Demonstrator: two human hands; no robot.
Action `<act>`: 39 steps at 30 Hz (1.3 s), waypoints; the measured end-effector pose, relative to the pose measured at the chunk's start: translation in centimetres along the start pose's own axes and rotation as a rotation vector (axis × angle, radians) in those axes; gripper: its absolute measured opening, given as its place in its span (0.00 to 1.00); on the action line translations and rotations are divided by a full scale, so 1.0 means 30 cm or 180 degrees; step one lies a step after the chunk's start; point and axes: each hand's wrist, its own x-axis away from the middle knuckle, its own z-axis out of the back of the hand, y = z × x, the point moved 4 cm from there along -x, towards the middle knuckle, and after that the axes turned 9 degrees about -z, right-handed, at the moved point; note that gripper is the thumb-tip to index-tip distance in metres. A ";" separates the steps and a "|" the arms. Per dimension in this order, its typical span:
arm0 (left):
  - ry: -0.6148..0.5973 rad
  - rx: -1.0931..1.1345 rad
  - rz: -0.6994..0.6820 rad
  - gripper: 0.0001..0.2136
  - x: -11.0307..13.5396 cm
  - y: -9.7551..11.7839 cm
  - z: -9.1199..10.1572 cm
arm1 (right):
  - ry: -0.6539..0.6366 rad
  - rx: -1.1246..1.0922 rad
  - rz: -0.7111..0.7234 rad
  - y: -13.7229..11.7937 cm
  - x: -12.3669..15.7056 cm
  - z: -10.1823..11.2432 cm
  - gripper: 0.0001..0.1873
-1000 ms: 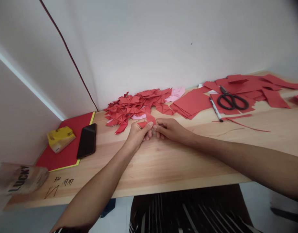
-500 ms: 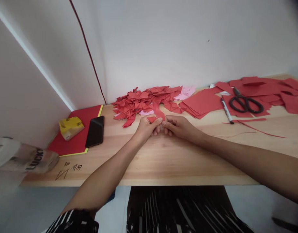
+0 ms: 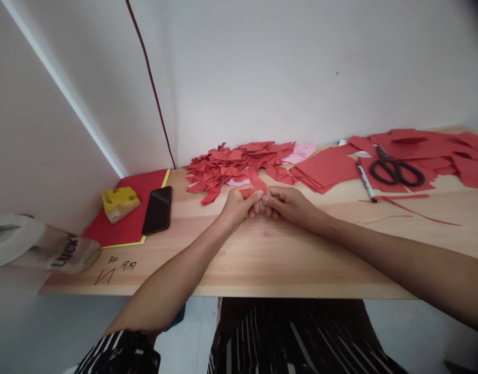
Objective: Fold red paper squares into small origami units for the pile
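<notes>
My left hand (image 3: 239,205) and my right hand (image 3: 288,203) meet at the middle of the wooden table (image 3: 262,259), fingers pinched together on a small folded red paper piece (image 3: 251,189). Both hands rest low over the tabletop. Just behind them lies a heap of folded red paper pieces (image 3: 239,163) with a few pink ones (image 3: 301,150). A stack of flat red paper squares (image 3: 327,169) sits to the right of the heap.
A black phone (image 3: 158,209) and a yellow packet (image 3: 120,202) lie on a red folder (image 3: 125,228) at the left. A clear bottle (image 3: 55,252) lies at the far left edge. A marker (image 3: 366,181), black scissors (image 3: 397,169) and red paper scraps (image 3: 437,148) are at the right.
The view has shifted to the left and slightly down, so the table's things sit further right. My hands stay pinched on the red paper piece with only small finger movement.
</notes>
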 end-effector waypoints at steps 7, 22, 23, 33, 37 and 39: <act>0.0078 0.0007 0.0060 0.21 0.006 0.001 0.000 | -0.0051 -0.0063 -0.0027 -0.021 0.003 -0.004 0.13; 0.0013 0.0062 0.0085 0.22 0.002 -0.026 0.019 | 0.0072 0.0106 0.0045 -0.008 -0.016 -0.004 0.15; -0.0009 0.0093 0.0117 0.22 0.002 -0.023 0.020 | 0.0041 0.0086 0.0041 -0.008 -0.016 -0.004 0.16; -0.0215 0.0414 0.0610 0.18 -0.025 -0.015 -0.002 | -0.0338 -0.0554 -0.0326 -0.013 -0.005 0.004 0.18; -0.0370 0.0301 0.0596 0.18 -0.030 -0.002 -0.009 | -0.0464 -0.0627 -0.0398 -0.002 0.005 0.012 0.17; -0.0456 0.0364 0.0529 0.18 -0.028 0.003 -0.006 | -0.0486 -0.0567 -0.0440 0.006 0.006 0.010 0.17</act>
